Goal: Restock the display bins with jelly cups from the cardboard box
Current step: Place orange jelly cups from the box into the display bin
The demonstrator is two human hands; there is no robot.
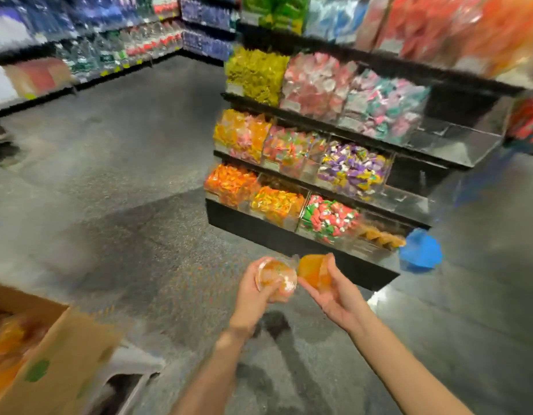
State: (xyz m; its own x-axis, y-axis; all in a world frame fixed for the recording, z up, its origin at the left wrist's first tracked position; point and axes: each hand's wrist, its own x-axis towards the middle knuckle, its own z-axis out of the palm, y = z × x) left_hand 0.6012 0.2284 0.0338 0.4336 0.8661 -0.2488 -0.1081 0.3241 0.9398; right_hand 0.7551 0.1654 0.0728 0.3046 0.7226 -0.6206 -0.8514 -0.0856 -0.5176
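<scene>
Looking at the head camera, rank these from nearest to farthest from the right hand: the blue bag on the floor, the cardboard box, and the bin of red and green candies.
From the right hand:
1. Blue bag on the floor, right of the hand by the display's corner.
2. Clear bin of red and green candies, bottom row, ahead; close to the bag's rank.
3. Brown cardboard box, far left.

Motion blur smears the display bins (304,163); the cardboard box (49,354) is cut off, its contents perhaps orange cups.

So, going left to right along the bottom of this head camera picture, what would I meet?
Cardboard box with orange jelly cups inside → left hand holding a jelly cup → right hand holding another orange cup → blue thing on the floor by the display bins.
</scene>
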